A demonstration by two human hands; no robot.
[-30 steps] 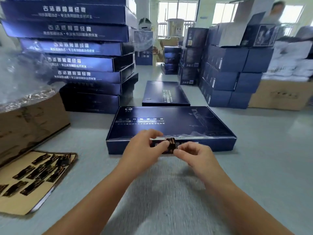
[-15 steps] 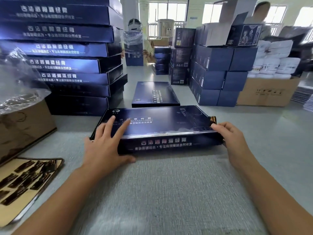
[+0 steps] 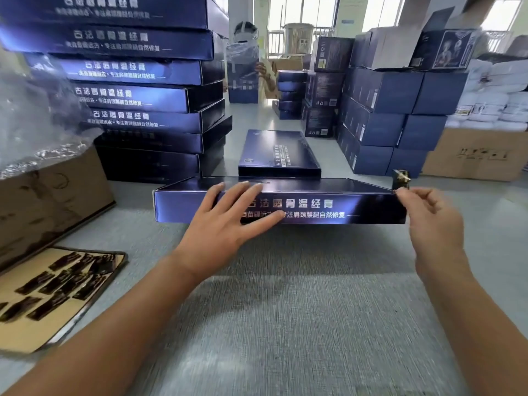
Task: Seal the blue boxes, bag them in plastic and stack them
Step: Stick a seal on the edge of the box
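Note:
A flat blue box (image 3: 357, 205) with gold lettering lies across the grey table, its long side facing me. My left hand (image 3: 228, 221) lies flat with straight fingers over the box's top edge and front face. At the box's right corner my right hand (image 3: 428, 221) pinches a small dark seal sticker (image 3: 401, 179), which stands up above the corner. A second flat blue box (image 3: 278, 152) lies just behind. A tall stack of the same blue boxes (image 3: 137, 92) rises at the back left.
A sheet of dark stickers (image 3: 54, 287) lies at the left front. A brown carton (image 3: 48, 195) topped with clear plastic bags (image 3: 34, 121) stands at the left. Blue cartons (image 3: 383, 110) and a brown carton (image 3: 480, 152) stand at the right. Another person (image 3: 251, 67) works far back.
My left hand has slid right along the box to its middle. The box's front side now faces me more squarely. My right hand has lifted the sticker at the right corner.

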